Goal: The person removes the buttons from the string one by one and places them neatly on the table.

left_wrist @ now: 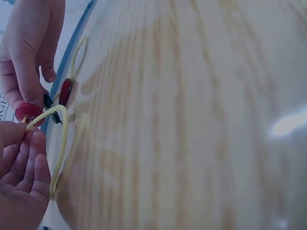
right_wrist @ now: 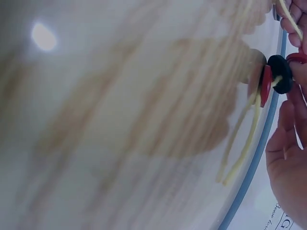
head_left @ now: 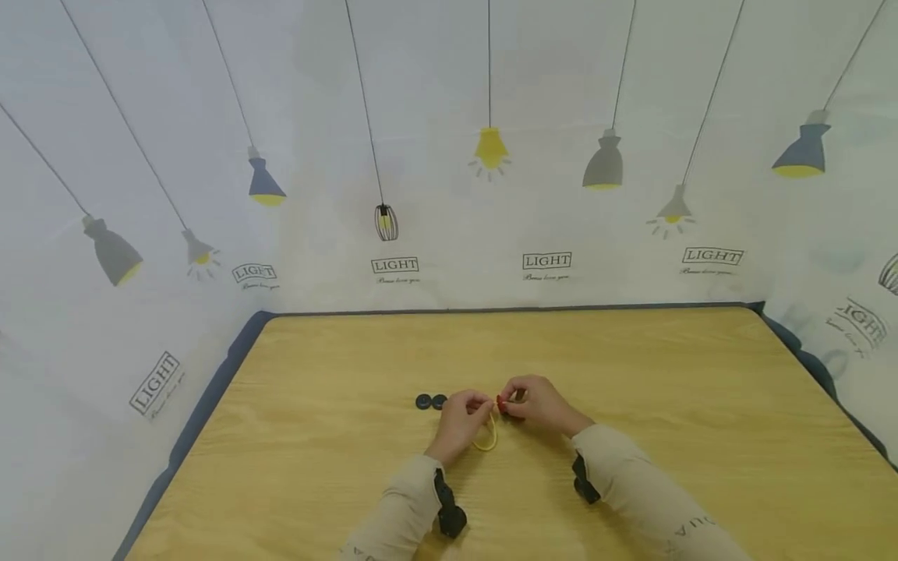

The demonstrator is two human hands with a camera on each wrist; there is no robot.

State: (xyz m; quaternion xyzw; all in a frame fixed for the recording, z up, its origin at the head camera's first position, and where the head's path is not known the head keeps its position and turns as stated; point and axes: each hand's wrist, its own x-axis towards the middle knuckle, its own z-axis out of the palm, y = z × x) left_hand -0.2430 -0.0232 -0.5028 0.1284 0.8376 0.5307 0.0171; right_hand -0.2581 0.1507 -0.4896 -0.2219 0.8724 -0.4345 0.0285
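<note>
My left hand (head_left: 461,425) pinches a yellow cord (head_left: 493,438) between thumb and finger, close against a red button (left_wrist: 29,112). The edge of that button is between the fingertips of my right hand (head_left: 540,403). Cord shows at the middle of the button's face and loops down below my left fingers. Beyond it, a dark button (right_wrist: 280,74) and a second red button (right_wrist: 266,86) sit on the cord, with its tail trailing over the tabletop. My fingers partly cover the pinched button in the right wrist view.
Two dark buttons (head_left: 431,401) lie side by side on the wooden table (head_left: 337,483), just left of my left hand. A white wall covering (head_left: 449,179) with printed lamps rises behind the table's far edge.
</note>
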